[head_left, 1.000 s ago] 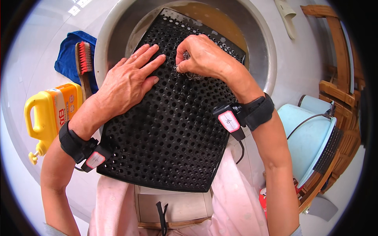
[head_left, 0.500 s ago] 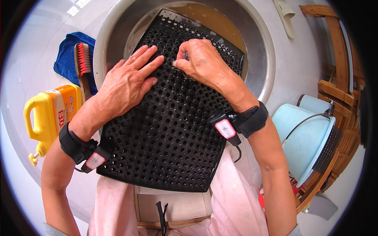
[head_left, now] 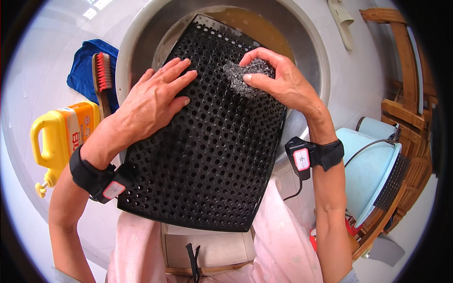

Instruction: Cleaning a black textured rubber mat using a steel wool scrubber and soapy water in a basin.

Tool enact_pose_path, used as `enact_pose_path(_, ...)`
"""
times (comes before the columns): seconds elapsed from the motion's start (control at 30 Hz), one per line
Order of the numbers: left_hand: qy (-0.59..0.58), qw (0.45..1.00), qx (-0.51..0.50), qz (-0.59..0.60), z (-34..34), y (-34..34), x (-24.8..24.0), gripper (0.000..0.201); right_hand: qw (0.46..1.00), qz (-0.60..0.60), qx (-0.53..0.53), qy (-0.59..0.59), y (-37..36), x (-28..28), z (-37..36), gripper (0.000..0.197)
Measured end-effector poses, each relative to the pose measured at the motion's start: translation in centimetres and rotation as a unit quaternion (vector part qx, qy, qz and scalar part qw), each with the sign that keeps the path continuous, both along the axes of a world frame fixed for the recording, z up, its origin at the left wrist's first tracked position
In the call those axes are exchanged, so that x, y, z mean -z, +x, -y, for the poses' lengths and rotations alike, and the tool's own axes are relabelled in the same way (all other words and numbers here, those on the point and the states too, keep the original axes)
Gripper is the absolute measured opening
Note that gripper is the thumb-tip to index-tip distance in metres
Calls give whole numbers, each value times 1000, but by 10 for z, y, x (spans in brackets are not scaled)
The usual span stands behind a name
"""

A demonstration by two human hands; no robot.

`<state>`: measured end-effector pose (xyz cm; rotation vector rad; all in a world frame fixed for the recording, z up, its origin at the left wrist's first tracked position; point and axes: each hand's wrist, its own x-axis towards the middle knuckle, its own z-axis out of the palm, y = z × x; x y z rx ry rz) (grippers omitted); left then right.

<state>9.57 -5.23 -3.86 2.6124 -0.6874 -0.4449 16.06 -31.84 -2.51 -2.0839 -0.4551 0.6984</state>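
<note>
A black perforated mat slopes from my lap up into a large metal basin, its far end above murky brown water. Flat on the mat's left side lies my left hand, fingers stretched out and holding nothing. Between the thumb and fingers of my right hand is a grey steel wool scrubber. The scrubber rests at the mat's upper right part. Both wrists wear black straps with small devices.
On the left stand a yellow jug with a pump top, a red-bristled wooden brush and a blue cloth. To the right are a light blue tub, a wooden chair and a pale slipper.
My right hand has moved to the right along the mat, and its grip has loosened so more of the scrubber shows. My left hand stays in nearly the same place.
</note>
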Motion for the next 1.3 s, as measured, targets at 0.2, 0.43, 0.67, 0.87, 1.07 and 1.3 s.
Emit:
enact_pose_path(0.2, -184, 970, -120, -102, 9, 10, -38, 29, 976, -139, 119, 120, -15, -7, -26, 26)
enact_pose_path(0.43, -286, 874, -260, -296, 15, 8, -23, 28, 988, -94, 50, 110, -29, 5, -46, 23)
enact_pose_path(0.67, -306, 822, -313, -365, 17, 5, -20, 20, 979, -56, 121, 157, -34, 17, -42, 12)
enact_pose_path(0.87, -375, 740, -352, -433, 13, 5, -16, 20, 970, -157, 16, 185, -25, 0, -32, 28)
enact_pose_path(1.07, -413, 681, -366, -481, 12, 8, -12, 21, 945, -198, 22, 258, -31, 3, -22, 44)
enact_pose_path(1.3, -324, 896, -241, -183, 16, 8, -20, 26, 989, 104, -11, 100, -27, -12, -27, 33)
